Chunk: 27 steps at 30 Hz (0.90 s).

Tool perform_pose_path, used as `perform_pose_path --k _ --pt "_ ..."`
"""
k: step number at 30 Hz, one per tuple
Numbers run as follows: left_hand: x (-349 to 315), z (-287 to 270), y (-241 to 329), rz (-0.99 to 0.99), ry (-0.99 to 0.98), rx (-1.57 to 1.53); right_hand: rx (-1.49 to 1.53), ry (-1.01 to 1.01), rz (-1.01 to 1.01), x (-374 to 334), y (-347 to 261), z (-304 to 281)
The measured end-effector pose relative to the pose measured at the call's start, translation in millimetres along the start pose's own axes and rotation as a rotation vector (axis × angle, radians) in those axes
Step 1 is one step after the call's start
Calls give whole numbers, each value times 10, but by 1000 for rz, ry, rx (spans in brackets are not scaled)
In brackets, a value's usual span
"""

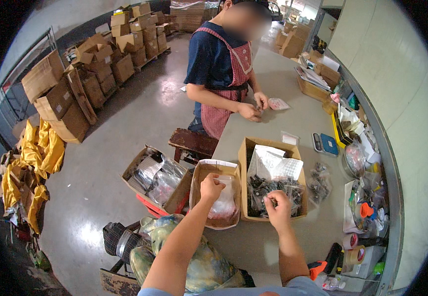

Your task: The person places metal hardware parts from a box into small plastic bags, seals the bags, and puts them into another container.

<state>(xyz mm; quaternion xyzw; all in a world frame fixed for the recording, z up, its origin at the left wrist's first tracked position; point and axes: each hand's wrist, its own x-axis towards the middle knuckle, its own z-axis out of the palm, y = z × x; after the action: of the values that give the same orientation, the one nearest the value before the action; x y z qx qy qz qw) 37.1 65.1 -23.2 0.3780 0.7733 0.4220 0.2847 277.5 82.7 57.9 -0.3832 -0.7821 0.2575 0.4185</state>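
Grey table; left fingers partly hide bags.

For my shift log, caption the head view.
Left hand over a box of clear bags, right hand over a carton of black parts.

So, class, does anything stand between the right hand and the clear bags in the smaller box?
Sideways, the facing walls of the larger box and smaller box separate the right hand from the clear bags; above those walls, nothing visible does.
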Motion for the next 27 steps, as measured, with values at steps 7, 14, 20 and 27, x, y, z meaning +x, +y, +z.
perform_pose_path --k 7,14,20,27 --pt "-172 -157 76 -180 -4 -475 102 -178 -23 229 -315 437" --pt "-265 -205 -269 -151 -90 171 116 -223 43 203 -443 723" --pt "-565 -589 182 92 27 304 10 -322 149 103 -368 875" --pt "-636 -425 167 -19 -206 -1099 833 -333 510 169 -314 919"
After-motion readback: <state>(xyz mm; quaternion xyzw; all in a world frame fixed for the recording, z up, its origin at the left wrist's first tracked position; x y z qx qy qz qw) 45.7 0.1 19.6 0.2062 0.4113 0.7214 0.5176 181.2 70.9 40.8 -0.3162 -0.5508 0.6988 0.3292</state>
